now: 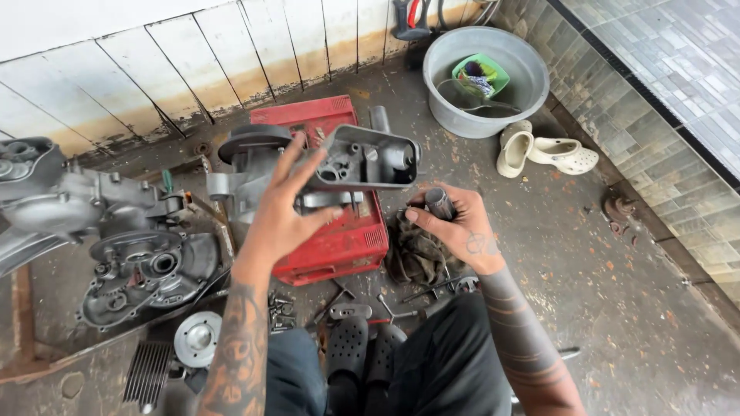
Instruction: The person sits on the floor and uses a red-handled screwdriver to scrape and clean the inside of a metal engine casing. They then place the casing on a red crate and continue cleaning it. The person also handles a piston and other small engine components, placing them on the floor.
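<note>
My left hand (pixel 279 208) grips a grey cast-metal engine housing (pixel 362 158) from below and holds it up over a red plastic crate (pixel 339 243). The housing's open cavity with bolt holes faces me. My right hand (pixel 455 223) is closed around a short dark metal cylinder (pixel 439 202) just right of the housing, above a dirty rag (pixel 412 258) on the floor. Both forearms are tattooed.
An engine crankcase half (pixel 142 273) and other casings (pixel 54 192) lie at the left. A round hub (pixel 196 337), a finned part (pixel 146 374) and loose bolts (pixel 281 308) sit near my knees. A grey basin (pixel 482 77) and white clogs (pixel 543 152) stand at the back right by tiled walls.
</note>
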